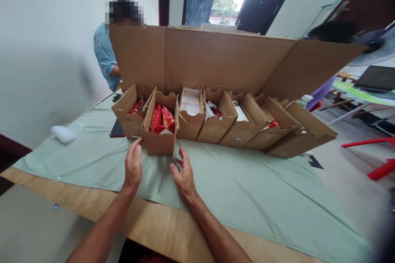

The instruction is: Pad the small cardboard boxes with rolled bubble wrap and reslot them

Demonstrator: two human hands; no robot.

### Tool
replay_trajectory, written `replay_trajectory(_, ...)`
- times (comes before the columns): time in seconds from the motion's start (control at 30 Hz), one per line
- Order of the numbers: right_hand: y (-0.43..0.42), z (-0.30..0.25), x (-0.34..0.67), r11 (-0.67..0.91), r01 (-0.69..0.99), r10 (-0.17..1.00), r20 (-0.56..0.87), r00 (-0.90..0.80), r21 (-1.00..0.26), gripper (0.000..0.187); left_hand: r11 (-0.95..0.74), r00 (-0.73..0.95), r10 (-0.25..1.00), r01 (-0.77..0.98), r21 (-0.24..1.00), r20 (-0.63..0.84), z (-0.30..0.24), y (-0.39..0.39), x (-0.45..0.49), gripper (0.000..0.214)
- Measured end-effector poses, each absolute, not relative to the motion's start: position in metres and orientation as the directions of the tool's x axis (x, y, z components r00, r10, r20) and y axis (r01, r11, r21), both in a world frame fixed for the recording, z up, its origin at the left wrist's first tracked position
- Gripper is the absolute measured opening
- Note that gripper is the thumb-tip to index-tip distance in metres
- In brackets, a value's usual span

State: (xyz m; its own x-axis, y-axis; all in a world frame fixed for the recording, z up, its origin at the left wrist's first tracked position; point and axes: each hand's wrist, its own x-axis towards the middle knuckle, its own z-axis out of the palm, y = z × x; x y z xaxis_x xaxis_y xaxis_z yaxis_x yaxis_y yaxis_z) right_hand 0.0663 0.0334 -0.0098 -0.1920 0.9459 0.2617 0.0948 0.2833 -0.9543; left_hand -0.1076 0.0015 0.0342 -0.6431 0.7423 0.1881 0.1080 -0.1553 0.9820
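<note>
A small cardboard bin (159, 144) stands pulled forward of the row, with red packets (162, 119) inside it. Just in front of its left side is my left hand (133, 163), fingers stretched and nothing in them. My right hand (184, 174) lies off its front right corner, thumb and fingers apart and holding nothing. Whether either hand touches the bin is hard to make out. Behind it, a bin holding a clear plastic-wrapped stack (190, 102) sits to the right, and another cardboard bin (131, 122) with a red packet to the left.
Several more cardboard bins (230, 133) line the table to the right, before a tall cardboard panel (222, 59). A dark phone (117, 128) and white plastic wrap (63, 134) lie at left on the green cloth (222, 181). A person in blue (104, 49) is behind the panel.
</note>
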Motion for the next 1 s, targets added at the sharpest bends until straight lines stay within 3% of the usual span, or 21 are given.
replay_trajectory(0.1, 0.030, -0.024, 0.079, 0.283, 0.189, 0.945, 0.239, -0.224, -0.940, 0.038, -0.015, -0.587, 0.798, 0.200, 0.980, 0.132, 0.026, -0.025, -0.094, 0.043)
replay_trajectory(0.17, 0.029, -0.027, 0.083, 0.333, 0.220, 0.927, 0.275, -0.255, -0.917, 0.031, -0.021, -0.466, 0.878, 0.194, 0.981, 0.111, 0.027, -0.024, -0.083, 0.039)
replay_trajectory(0.43, 0.028, -0.026, 0.081, 0.363, 0.239, 0.915, 0.297, -0.273, -0.901, 0.028, -0.076, -0.352, 0.920, 0.271, 0.960, 0.172, 0.044, 0.068, -0.090, 0.043)
replay_trajectory(0.53, 0.026, -0.028, 0.082, 0.370, 0.243, 0.913, 0.302, -0.273, -0.897, 0.027, -0.082, -0.306, 0.934, 0.319, 0.944, 0.184, 0.041, 0.066, -0.090, 0.050)
replay_trajectory(0.63, 0.026, -0.028, 0.083, 0.372, 0.241, 0.911, 0.303, -0.279, -0.896, 0.027, -0.086, -0.256, 0.948, 0.370, 0.925, 0.191, 0.039, 0.035, -0.092, 0.038)
replay_trajectory(0.77, 0.028, -0.029, 0.084, 0.369, 0.235, 0.909, 0.296, -0.294, -0.899, 0.026, -0.128, -0.377, 0.827, 0.596, 0.792, 0.417, 0.058, 0.000, -0.131, 0.026)
replay_trajectory(0.87, 0.029, -0.029, 0.085, 0.374, 0.239, 0.907, 0.300, -0.295, -0.896, 0.025, -0.062, -0.482, 0.637, 0.746, 0.663, 0.602, 0.089, 0.005, -0.181, 0.041)
replay_trajectory(0.93, 0.030, -0.029, 0.085, 0.379, 0.244, 0.907, 0.305, -0.291, -0.893, 0.024, -0.055, -0.416, 0.616, 0.824, 0.563, 0.669, 0.109, 0.023, -0.215, 0.055)
replay_trajectory(1.0, 0.031, -0.028, 0.085, 0.381, 0.241, 0.906, 0.309, -0.289, -0.893, 0.023, -0.079, -0.306, 0.680, 0.873, 0.481, 0.667, 0.123, 0.046, -0.244, 0.055)
